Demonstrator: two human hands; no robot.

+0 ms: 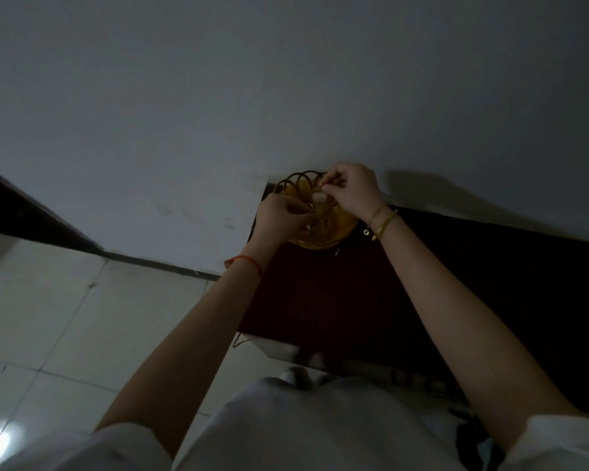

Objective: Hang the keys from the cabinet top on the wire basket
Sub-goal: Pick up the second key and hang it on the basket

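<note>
A round golden wire basket [300,188] stands at the back left corner of the dark red cabinet top [320,294], against the wall. My left hand [279,215] hovers over the basket's left side, fingers pinched on a small metal key ring [310,207]. My right hand [351,190] is over the basket's far right rim, thumb and forefinger pinched on something small and pale, likely part of the keys. The dim light hides the keys themselves. A small pale object [320,198] lies inside the basket.
A grey wall [286,79] rises right behind the basket. Pale floor tiles [48,317] lie to the left of the cabinet, with a dark door frame [21,212] at far left. A thin cord [244,341] hangs off the cabinet's front left corner.
</note>
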